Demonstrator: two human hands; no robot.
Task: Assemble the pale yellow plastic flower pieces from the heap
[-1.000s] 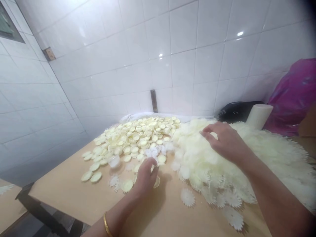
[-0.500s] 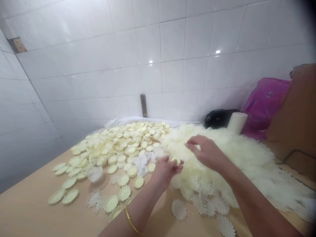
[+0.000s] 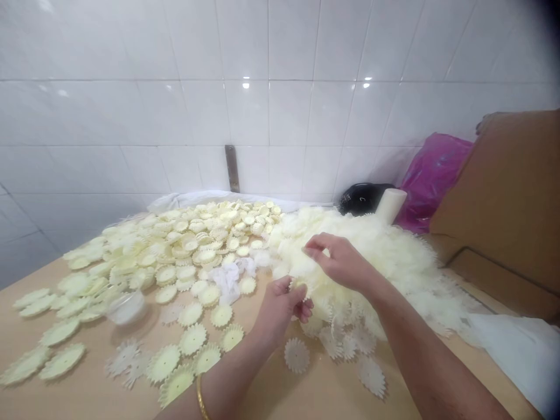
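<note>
A big fluffy heap of thin pale toothed discs (image 3: pixel 394 256) lies on the wooden table (image 3: pixel 100 391). My right hand (image 3: pixel 339 262) rests on the heap's near left side, its fingers pinched on a disc from the heap. Just below it my left hand (image 3: pixel 280 306), with a gold bangle on the wrist, is curled at the heap's edge with its fingertips closed on a small disc. To the left, many yellowish assembled discs (image 3: pixel 192 245) are spread out.
A small clear cup (image 3: pixel 126 307) stands among the loose discs. A white cylinder (image 3: pixel 391 204), a black object (image 3: pixel 361 198) and a magenta bag (image 3: pixel 431 178) sit by the tiled wall. A brown cardboard box (image 3: pixel 507 198) stands at the right, white cloth (image 3: pixel 520 350) below it.
The view has swung right. My left hand moved from the loose discs to the heap's edge, close under my right hand, which drew back slightly toward me.
</note>
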